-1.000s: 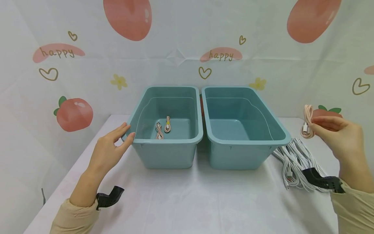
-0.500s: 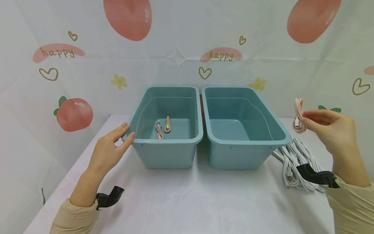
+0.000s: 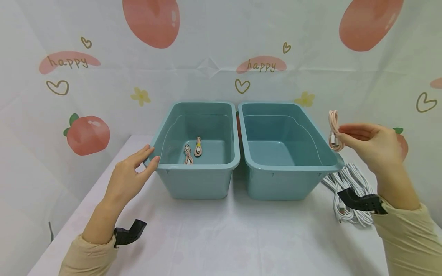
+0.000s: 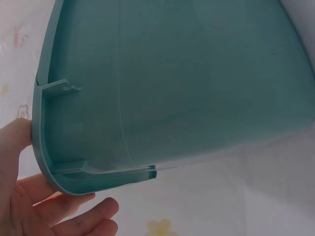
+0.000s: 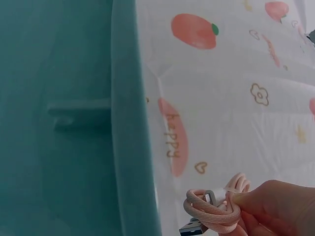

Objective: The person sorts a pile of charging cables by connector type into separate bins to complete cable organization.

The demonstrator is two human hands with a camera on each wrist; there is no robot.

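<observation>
My left hand [image 3: 129, 174] touches the seven-o'clock corner of the left tub [image 3: 197, 183], thumb spread well apart from the fingers, which lie fairly straight against the rim, palm off the tub. Inside that tub, toward nine o'clock, lie two small cable bundles: one [image 3: 188, 155] nearest my hand, then, at its one o'clock, another with a yellow tie [image 3: 198, 147]. Just beside it stands the right tub [image 3: 276, 184], at three o'clock. Near that tub's three-o'clock rim, above the surface [image 3: 221, 237], I pinch a coiled pink cable [image 3: 333, 128] between the thumb and fingertips of my right hand [image 3: 373, 147], its metal plug showing. Below, at the right tub's four o'clock, white cables [image 3: 353, 191] lie heaped on the surface.
</observation>
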